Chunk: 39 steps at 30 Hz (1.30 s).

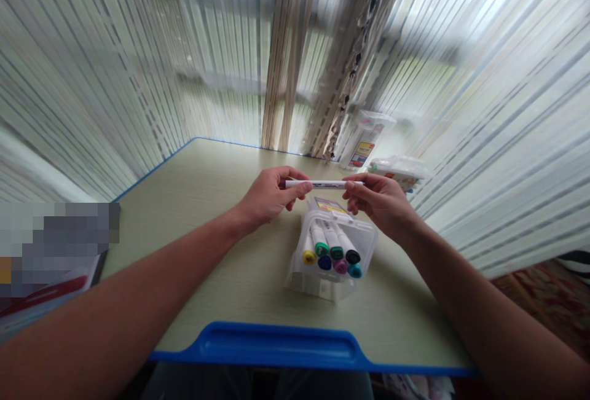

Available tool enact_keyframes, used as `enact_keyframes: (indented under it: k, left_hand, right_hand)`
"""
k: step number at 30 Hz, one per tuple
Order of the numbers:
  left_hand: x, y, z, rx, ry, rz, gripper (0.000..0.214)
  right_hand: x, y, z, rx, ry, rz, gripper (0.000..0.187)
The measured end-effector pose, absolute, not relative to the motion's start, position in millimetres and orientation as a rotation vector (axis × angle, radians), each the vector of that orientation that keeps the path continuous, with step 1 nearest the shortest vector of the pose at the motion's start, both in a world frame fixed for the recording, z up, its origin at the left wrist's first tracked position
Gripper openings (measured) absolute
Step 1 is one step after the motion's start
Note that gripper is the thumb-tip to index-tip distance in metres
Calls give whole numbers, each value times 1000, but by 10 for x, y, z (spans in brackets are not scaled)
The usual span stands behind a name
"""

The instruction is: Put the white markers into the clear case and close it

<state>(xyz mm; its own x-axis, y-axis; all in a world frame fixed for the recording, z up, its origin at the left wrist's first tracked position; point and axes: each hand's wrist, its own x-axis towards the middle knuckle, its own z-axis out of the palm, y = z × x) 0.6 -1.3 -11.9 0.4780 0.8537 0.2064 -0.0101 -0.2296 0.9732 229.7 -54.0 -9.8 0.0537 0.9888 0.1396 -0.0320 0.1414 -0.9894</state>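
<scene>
My left hand [271,194] and my right hand [378,200] hold a white marker pen [325,184] level between them, one at each end, fingers pinched round it. Just below lies a clear plastic case [366,241] on its side, open towards me, with several markers [330,251] inside showing yellow, green, blue, purple, black and teal caps. All of this is above the middle of a pale wooden desk [207,203].
The desk has a blue rim with a blue tray lip [276,345] at the near edge. At the far right stand a clear box [366,137] and another clear marker case [400,168]. Striped curtains surround the desk. Books or papers [50,295] lie at the left.
</scene>
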Motion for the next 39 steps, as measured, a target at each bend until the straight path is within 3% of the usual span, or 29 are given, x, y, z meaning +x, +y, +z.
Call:
enact_keyframes:
  k: [9, 18, 39]
  left_hand:
    - [18, -26, -109, 1437, 763, 929, 10]
    - [20, -9, -106, 1298, 740, 905, 18]
    - [7, -26, -117, 1593, 761, 929, 21]
  right_hand:
    - [2289, -538, -94, -1117, -1211, 1094, 23]
    - [2295, -545, -93, -1121, -1207, 1108, 25]
    - [2288, -553, -100, -1171, -1226, 1107, 30]
